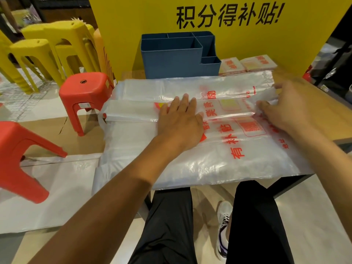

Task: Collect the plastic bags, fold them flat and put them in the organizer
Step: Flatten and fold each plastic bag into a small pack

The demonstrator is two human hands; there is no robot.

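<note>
A stack of translucent plastic bags [200, 159] with red print covers the small table. The top bag [144, 90] lies partly folded lengthwise, and my left hand [179, 119] presses flat on its fold near the middle. My right hand [285, 105] is blurred at the bag's right end, its fingers pinching the crumpled plastic edge there. A blue compartmented organizer [177, 56] stands at the table's back with no bags visible inside it. Two small folded bags [247, 64] lie to its right.
A yellow sign board [228, 18] rises behind the organizer. Red stools [85, 92] and yellow stools [47, 48] stand on the floor at the left. White sheeting [57, 187] covers the floor. The wooden table edge [327, 111] shows at the right.
</note>
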